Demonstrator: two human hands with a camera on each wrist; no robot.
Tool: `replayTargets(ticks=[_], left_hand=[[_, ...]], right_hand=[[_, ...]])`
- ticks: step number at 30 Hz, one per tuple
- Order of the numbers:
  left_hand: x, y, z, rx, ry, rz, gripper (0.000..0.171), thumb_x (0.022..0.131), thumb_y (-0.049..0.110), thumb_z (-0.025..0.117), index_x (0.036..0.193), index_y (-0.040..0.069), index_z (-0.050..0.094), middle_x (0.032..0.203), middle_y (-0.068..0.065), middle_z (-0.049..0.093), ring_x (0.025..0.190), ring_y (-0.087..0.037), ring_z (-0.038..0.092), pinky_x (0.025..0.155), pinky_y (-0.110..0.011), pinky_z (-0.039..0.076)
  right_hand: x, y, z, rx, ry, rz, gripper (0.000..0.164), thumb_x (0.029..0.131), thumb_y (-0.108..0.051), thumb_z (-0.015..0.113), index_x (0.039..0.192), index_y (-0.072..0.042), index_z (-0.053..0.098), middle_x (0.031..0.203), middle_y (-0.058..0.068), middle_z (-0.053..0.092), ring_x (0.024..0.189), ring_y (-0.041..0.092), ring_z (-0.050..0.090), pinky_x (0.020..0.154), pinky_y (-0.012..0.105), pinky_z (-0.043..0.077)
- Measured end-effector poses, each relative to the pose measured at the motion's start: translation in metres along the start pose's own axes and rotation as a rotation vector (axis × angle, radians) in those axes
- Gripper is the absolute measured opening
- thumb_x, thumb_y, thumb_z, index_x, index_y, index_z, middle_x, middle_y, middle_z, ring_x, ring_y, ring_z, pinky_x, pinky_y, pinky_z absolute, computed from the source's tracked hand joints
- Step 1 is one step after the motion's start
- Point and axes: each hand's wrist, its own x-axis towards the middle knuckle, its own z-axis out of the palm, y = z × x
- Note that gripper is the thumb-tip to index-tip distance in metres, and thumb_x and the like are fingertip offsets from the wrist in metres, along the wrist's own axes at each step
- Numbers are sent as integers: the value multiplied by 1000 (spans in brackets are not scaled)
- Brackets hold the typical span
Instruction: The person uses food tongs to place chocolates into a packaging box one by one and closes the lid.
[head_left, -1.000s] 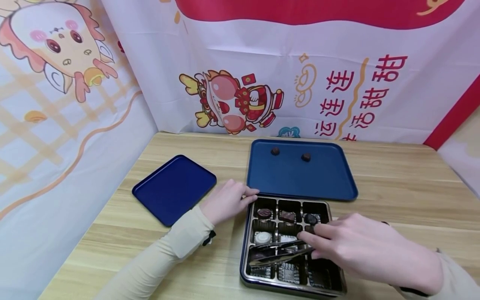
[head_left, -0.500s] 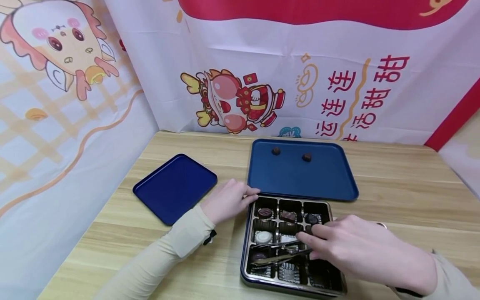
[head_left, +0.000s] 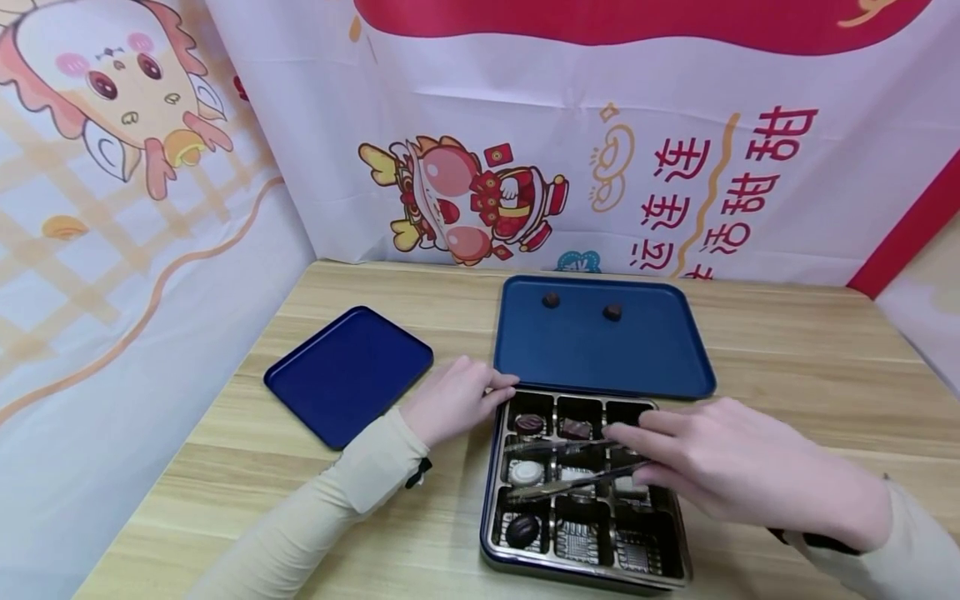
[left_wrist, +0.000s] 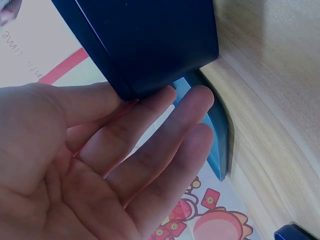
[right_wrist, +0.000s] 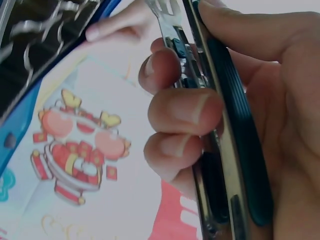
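The right hand (head_left: 738, 471) has its fingers curled round a pair of metal tongs with dark handle grips (head_left: 570, 467), thumb on one arm and fingertips (right_wrist: 182, 107) on the other. The tongs lie low across the middle row of the dark compartmented chocolate box with a gold plastic insert (head_left: 491, 492), their tips pointing toward the box's left side; the two arms stand a little apart and nothing shows between them.

The left hand (head_left: 453, 400) rests flat on the light wooden table (head_left: 810, 375), its straight fingers (left_wrist: 150, 145) pressed against the box's far left corner and holding nothing.

Chocolates lie round the tongs: a dark round chocolate (head_left: 529, 424) and a reddish square chocolate (head_left: 576, 429) in the far row, a white round chocolate (head_left: 526, 472) under the tong tips, and a dark oval chocolate (head_left: 522, 530) in the near left compartment. The right hand covers the box's right-hand cells.

Just beyond the box sits a large blue rectangular tray (head_left: 600, 367) with two small brown chocolate balls (head_left: 551, 300) near its far edge. A smaller dark blue tray (head_left: 348, 375) lies to the left, near the left hand. A cartoon-printed white cloth backdrop (head_left: 480, 167) stands behind the table.
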Motion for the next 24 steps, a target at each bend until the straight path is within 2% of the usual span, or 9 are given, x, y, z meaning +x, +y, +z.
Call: replayTargets(ticks=[3, 7, 11, 12, 15, 18, 22, 24], left_hand=[[1, 0, 0, 3, -1, -2, 24, 96, 25, 60, 116, 16, 69, 112, 5, 64, 42, -3, 31, 39, -21, 30], [1, 0, 0, -3, -1, -6, 25, 96, 25, 60, 116, 15, 69, 112, 4, 65, 41, -4, 32, 39, -21, 30], [0, -1, 0, -6, -1, -11, 24, 95, 25, 60, 116, 16, 69, 112, 4, 65, 40, -4, 30, 38, -21, 30], [0, -1, 0, -5, -2, -13, 24, 95, 25, 60, 116, 16, 69, 112, 5, 64, 40, -4, 30, 39, -21, 30], [-1, -1, 0, -9, -3, -18, 24, 95, 24, 60, 115, 15, 70, 112, 5, 64, 42, -4, 32, 39, -21, 30], [-1, 0, 0, -6, 0, -16, 23, 95, 24, 61, 115, 16, 70, 112, 6, 64, 42, -4, 33, 40, -21, 30], [-1, 1, 0, -13, 2, -8, 23, 94, 24, 61, 114, 16, 70, 112, 5, 65, 42, -4, 32, 40, -21, 30], [-1, 1, -1, -23, 1, -7, 23, 94, 23, 61, 114, 15, 70, 112, 5, 65, 42, -5, 32, 40, -21, 31]], right_hand=[[-4, 12, -8, 10, 20, 31, 33, 93, -31, 62, 121, -13, 63, 85, -17, 52, 58, -7, 44, 49, 14, 38], [-12, 36, -17, -1, 22, 136, 40, 89, -26, 66, 127, -13, 61, 87, -19, 51, 55, -10, 35, 50, 12, 33], [-20, 68, -16, -59, 17, 268, 45, 87, -24, 70, 129, -11, 60, 86, -14, 59, 52, -7, 36, 50, 19, 36], [-22, 77, -14, -78, 5, 304, 45, 87, -25, 69, 129, -11, 60, 82, -13, 59, 50, -5, 36, 48, 22, 35], [-25, 103, -6, -130, -78, 439, 42, 89, -28, 67, 126, -8, 60, 68, -10, 55, 49, 2, 40, 46, 28, 36], [-27, 126, 2, -172, -190, 581, 41, 91, -30, 64, 124, -5, 61, 66, -3, 56, 54, 13, 51, 48, 37, 42], [-29, 150, 12, -182, -289, 698, 41, 92, -30, 62, 121, -1, 62, 90, 13, 66, 72, 26, 62, 61, 49, 47], [-28, 157, 16, -163, -325, 724, 40, 94, -31, 60, 120, -1, 62, 89, 13, 65, 70, 23, 60, 60, 47, 47]])
